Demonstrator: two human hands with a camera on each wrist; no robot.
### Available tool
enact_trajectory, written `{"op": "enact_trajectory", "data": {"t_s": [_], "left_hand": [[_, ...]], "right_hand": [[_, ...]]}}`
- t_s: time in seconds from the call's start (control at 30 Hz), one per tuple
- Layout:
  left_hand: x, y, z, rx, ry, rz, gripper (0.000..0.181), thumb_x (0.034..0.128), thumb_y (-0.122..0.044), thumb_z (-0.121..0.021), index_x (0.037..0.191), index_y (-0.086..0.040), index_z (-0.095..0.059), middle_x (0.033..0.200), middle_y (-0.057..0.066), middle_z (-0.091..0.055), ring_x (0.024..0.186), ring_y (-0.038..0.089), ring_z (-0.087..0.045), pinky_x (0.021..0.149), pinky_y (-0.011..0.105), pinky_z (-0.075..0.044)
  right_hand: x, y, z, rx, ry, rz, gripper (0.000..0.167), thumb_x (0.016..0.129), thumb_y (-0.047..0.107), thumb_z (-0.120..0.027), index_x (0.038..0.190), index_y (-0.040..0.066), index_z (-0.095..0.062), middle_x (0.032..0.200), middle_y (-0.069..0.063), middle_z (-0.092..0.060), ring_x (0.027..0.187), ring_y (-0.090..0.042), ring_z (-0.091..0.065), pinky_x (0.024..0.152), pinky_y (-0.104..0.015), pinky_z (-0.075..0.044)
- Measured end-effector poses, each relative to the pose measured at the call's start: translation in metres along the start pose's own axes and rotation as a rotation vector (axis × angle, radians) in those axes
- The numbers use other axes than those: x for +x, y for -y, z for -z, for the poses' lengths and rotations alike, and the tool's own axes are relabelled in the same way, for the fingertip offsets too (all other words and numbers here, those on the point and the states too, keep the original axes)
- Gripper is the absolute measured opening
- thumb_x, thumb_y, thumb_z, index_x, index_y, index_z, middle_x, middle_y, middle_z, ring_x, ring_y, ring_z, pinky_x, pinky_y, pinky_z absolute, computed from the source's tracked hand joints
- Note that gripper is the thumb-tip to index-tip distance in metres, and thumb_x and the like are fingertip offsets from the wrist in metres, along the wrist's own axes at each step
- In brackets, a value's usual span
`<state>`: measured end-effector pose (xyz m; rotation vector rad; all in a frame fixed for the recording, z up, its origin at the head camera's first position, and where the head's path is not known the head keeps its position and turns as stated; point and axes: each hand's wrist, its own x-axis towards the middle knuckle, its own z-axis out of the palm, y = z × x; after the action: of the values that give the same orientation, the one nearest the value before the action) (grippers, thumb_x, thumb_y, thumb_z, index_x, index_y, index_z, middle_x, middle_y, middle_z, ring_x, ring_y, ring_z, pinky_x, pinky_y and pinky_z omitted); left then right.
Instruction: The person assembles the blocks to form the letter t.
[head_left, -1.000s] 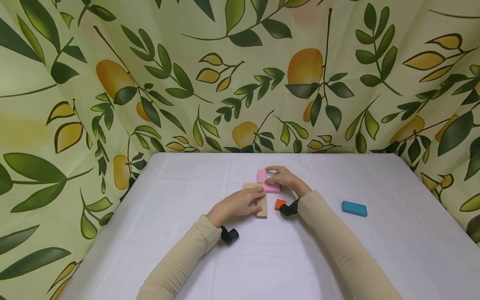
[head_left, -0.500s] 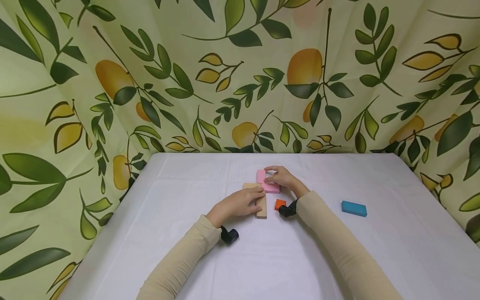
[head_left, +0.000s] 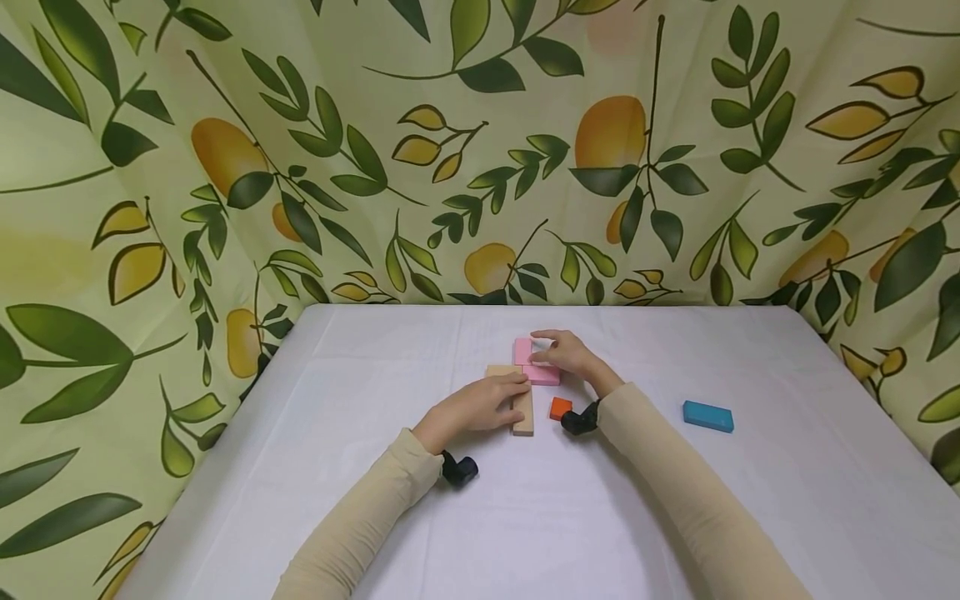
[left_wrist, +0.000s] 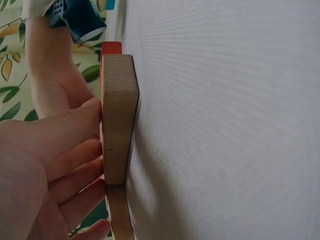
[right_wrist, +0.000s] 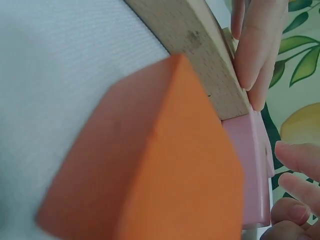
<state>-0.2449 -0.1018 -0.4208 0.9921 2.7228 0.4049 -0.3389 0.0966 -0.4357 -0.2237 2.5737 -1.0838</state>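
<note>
Head: LH [head_left: 476, 407] on wood blks [head_left: 526, 403]; RH [head_left: 567, 352] nr pink blks [head_left: 544, 377]

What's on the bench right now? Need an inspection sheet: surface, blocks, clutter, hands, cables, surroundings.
Surface: white tablecloth, lightly creased.
Blocks: lengthwise wooden block meets crosswise wooden block; far pink block and near pink block beyond; orange block and blue block lie off to the right.
Clutter: nothing seen besides the blocks.
Left hand: fingers touching the wooden blocks.
Right hand: beside the pink pair, thumb and fingers apart; contact unclear.
Cables: nothing seen; black camera on left wrist, another on right.
Surroundings: leaf-and-fruit print curtain.
</note>
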Motion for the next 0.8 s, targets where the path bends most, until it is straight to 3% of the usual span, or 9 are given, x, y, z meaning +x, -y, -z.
{"op": "enact_trajectory", "data": {"t_s": [0.13,0.3,0.43,0.8], "left_hand": [[0.000,0.000,0.001,-0.011,-0.002,-0.004,0.052,0.0957,-0.030,-0.059,0.142,-0.009,-0.048,0.155,0.005,-0.040,0.145,0.022,-0.037,0.119,0.040,-0.034],[-0.001,0.000,0.001,-0.017,-0.006,-0.003,0.052,0.0958,-0.031,-0.059,0.142,-0.009,-0.048,0.155,0.005,-0.041,0.146,0.022,-0.037,0.119,0.040,-0.034],[-0.001,0.000,0.000,-0.028,-0.006,-0.005,0.052,0.0959,-0.031,-0.058,0.142,-0.010,-0.048,0.155,0.004,-0.041,0.146,0.022,-0.036,0.119,0.040,-0.034],[-0.001,0.000,-0.001,-0.017,0.004,0.012,0.052,0.0964,-0.032,-0.057,0.143,-0.011,-0.047,0.156,0.004,-0.040,0.146,0.022,-0.036,0.120,0.040,-0.034]], "right_hand": [[-0.002,0.000,0.002,0.010,0.000,0.014,0.056,0.090,0.026,-0.063,0.142,0.013,-0.048,0.134,-0.023,-0.052,0.092,-0.023,-0.049,0.069,-0.023,-0.040],[-0.006,0.002,0.004,0.006,-0.010,0.037,0.054,0.090,0.025,-0.063,0.140,0.011,-0.051,0.105,-0.017,-0.057,0.080,-0.019,-0.048,0.063,-0.023,-0.038],[-0.010,0.001,0.005,0.019,-0.022,0.045,0.051,0.090,0.026,-0.063,0.138,0.010,-0.053,0.084,-0.008,-0.052,0.074,-0.017,-0.046,0.061,-0.023,-0.036],[-0.026,0.000,0.004,0.069,-0.025,0.029,0.048,0.091,0.024,-0.063,0.137,0.011,-0.055,0.077,-0.004,-0.047,0.070,-0.016,-0.044,0.061,-0.024,-0.033]]}}
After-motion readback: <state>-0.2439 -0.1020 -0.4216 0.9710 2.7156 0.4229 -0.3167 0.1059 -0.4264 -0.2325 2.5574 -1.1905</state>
